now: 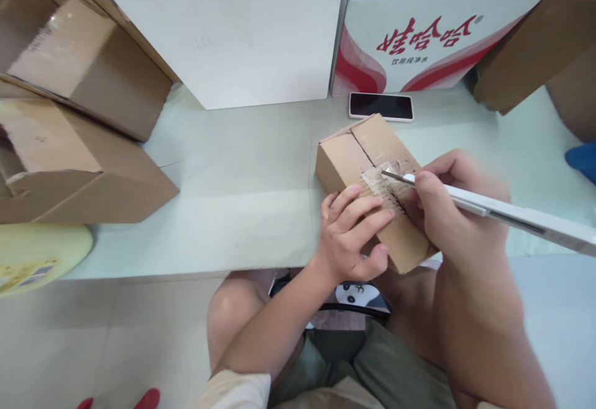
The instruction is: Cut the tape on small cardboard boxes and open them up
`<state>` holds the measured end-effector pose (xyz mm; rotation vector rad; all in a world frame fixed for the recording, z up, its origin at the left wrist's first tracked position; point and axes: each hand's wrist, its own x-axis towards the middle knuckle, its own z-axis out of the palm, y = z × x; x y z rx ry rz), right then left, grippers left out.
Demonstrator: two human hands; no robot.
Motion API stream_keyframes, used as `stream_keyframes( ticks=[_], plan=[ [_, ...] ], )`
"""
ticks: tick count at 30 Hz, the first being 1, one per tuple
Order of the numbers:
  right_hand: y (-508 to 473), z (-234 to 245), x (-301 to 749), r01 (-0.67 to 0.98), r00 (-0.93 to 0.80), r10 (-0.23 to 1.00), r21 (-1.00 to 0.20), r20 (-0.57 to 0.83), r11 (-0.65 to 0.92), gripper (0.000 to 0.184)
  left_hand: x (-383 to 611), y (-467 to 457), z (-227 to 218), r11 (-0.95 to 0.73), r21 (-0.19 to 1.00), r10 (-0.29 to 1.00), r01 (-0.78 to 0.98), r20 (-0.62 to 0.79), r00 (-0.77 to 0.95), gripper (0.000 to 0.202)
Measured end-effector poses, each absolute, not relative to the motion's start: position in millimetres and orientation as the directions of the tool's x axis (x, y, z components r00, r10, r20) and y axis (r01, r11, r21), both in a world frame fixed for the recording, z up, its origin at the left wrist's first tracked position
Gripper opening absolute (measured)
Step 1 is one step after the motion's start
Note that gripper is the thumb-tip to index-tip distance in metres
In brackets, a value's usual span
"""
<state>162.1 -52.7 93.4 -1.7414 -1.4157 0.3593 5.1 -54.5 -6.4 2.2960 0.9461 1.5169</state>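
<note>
A small brown cardboard box (342, 151) sits at the table's near edge, partly overhanging it. Clear tape (379, 179) with torn, wrinkled patches crosses the seam on its top. My left hand (351, 229) grips the box from the near left, fingers spread over the top and thumb by the lower edge. In my right hand (459, 204) is a white utility knife (493, 210), pinched between thumb and fingers. Its thin metal blade points left, with the tip at the tape near the seam. The underside of the box is hidden.
A phone (380, 106) lies behind the box, before a red-and-white carton (419, 43) and a plain white box (261, 43). Brown cartons (93, 167) stand left, another carton (516, 55) right. A pale yellow object (46, 254) and a blue one (582, 161) flank the table (233, 210).
</note>
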Motion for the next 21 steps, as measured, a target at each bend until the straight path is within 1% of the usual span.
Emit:
stream_keyframes(
  ticks=[3,14,21],
  plan=[
    [-52.6,93.5,161.9,0.659,0.328,0.903,-0.752,0.278,-0.008,0.02,5.6,-54.5,-5.2,-0.766,0.53,0.626,0.363,0.745,0.232,0.045],
    [-51.9,95.0,161.9,0.659,0.33,0.9,-0.752,0.286,-0.003,0.019,6.6,-54.0,-3.8,-0.761,0.521,0.625,0.387,0.75,0.219,0.045],
    [-53.0,93.8,163.5,0.655,0.332,0.886,-0.755,0.324,0.031,0.019,6.8,-54.1,-2.9,-0.765,0.52,0.62,0.38,0.754,0.215,0.044]
  ],
)
